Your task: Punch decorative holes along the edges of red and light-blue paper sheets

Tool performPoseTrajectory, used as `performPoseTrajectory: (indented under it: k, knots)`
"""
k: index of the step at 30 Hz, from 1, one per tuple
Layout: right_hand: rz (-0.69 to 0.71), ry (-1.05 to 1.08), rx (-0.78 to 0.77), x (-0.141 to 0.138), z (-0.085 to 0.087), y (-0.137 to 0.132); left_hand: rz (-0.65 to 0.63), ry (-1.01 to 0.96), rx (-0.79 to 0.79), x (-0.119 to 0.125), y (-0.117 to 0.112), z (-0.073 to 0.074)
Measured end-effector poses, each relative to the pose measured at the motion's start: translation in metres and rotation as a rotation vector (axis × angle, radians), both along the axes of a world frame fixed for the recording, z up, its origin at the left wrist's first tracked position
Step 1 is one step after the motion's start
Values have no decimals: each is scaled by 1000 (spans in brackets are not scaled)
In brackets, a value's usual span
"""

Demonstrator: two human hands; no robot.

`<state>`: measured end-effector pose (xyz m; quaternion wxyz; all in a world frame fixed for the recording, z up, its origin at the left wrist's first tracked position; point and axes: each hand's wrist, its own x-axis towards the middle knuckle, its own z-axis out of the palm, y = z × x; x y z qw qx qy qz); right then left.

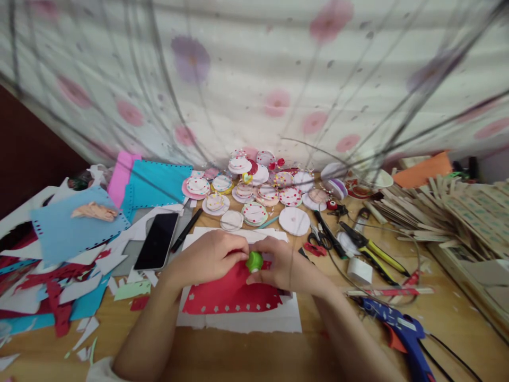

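A red sheet of paper (234, 291) with flower-shaped holes along its near edge lies over white paper (258, 321) in front of me. My right hand (280, 265) is closed around a small green craft punch (254, 261) at the far part of the red sheet. Beside the punch, my left hand (218, 255) has its fingers curled together at the red paper, seemingly pinching it; its fingertips are partly hidden. The far edge of the red sheet is covered by both hands.
Several layered paper discs (254, 212) lie beyond my hands. A phone (157, 241) and paper scraps (79, 289) are at left. Scissors (318, 239), yellow-handled pliers (376, 252), a white adapter (360, 270) and a blue glue gun (401, 329) lie at right, near stacked cardboard strips (437, 207).
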<state>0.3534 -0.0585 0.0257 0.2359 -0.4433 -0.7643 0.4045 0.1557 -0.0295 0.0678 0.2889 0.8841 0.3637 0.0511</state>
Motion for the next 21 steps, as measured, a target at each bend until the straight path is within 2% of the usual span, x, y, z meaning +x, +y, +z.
performPoseTrajectory:
  k: [5,9,12,15,18,21]
  knots:
    - [-53,-84,141,-7,2,0,17,4,28,-1,-2,5]
    - [-74,-176,241,-10,8,-2,94,47,212,-1,-15,13]
    - [-9,-275,372,-12,13,-6,96,83,310,4,-28,17]
    - [93,-344,534,-15,16,-9,100,165,309,13,-36,17]
    - [116,-368,631,-16,15,-7,107,258,299,20,-35,14]
    - [133,-384,659,-13,12,-4,70,233,320,23,-29,11]
